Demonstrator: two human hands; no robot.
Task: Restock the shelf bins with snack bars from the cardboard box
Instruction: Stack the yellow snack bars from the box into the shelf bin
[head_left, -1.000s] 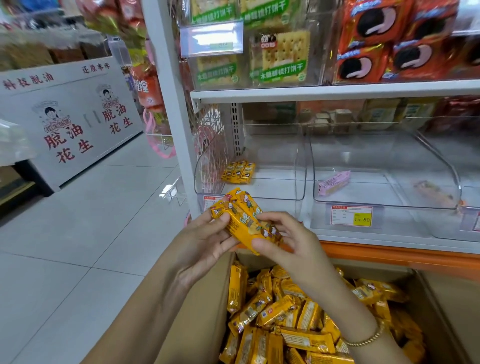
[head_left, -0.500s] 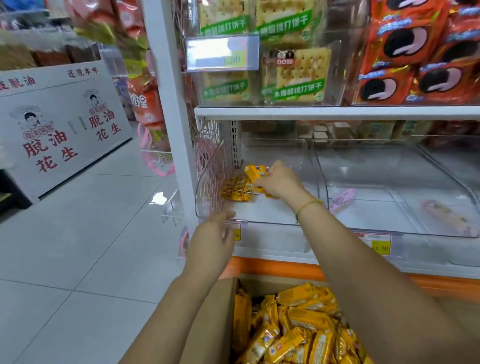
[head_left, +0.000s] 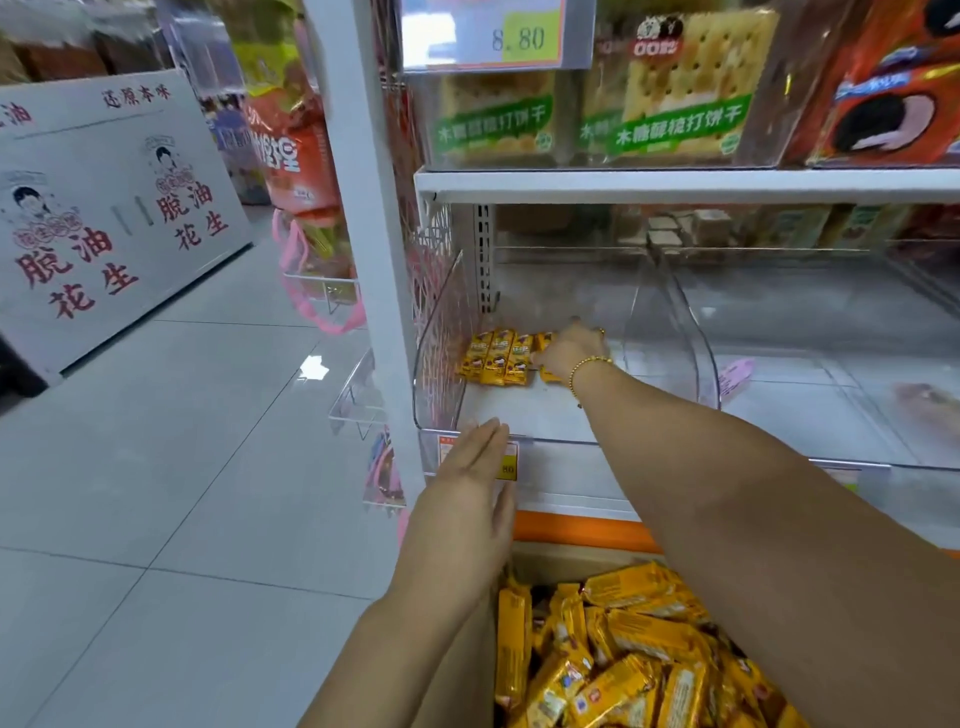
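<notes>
Reaching deeper than half a second ago, the right hand (head_left: 571, 351) rests on snack bars (head_left: 498, 358) at the back of the clear bin (head_left: 667, 325); its grip cannot be told, while the left hand (head_left: 467, 483), fingers straight, touches the bin's front edge above the cardboard box (head_left: 550, 564)

Two bare forearms, a thin gold beaded bracelet (head_left: 587, 364) round the right wrist.

snack bars (head_left: 497, 358) in bin (head_left: 441, 332), box (head_left: 524, 564) below
</notes>
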